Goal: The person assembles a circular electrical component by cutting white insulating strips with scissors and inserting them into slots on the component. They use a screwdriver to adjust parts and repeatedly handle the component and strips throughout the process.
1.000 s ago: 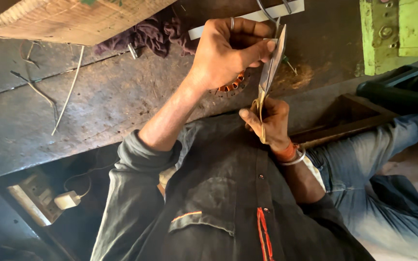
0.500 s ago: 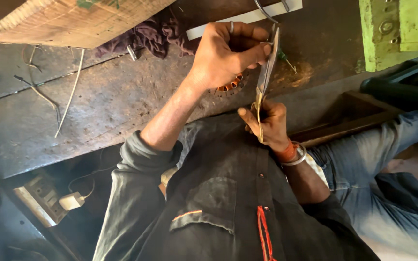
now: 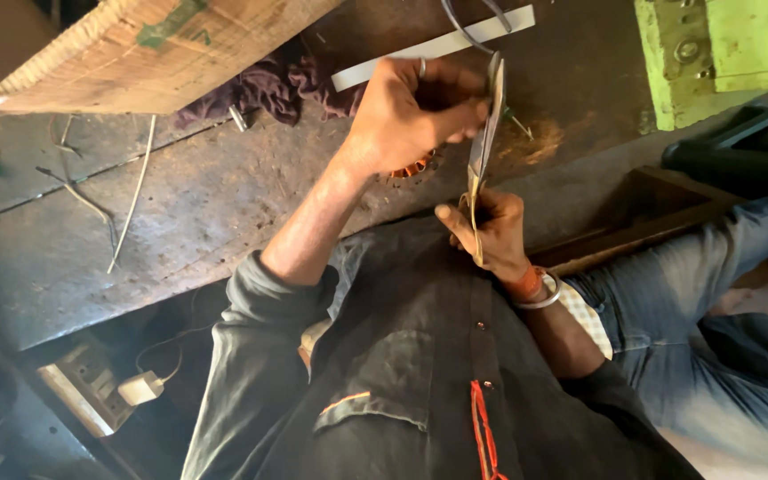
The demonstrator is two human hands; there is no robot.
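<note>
Metal strip (image 3: 485, 133) — thin, flat, grey with a yellowish lower end — stands upright between both hands. Left hand (image 3: 406, 116) pinches its upper part, fingers curled tight; right hand (image 3: 491, 233) grips the bottom, fingers closed round it. Below lies a worn, scratched workbench (image 3: 162, 213) — purple rag (image 3: 268, 89), white flat bar (image 3: 428, 49), woven board (image 3: 135, 44), green machine (image 3: 722, 44).
</note>
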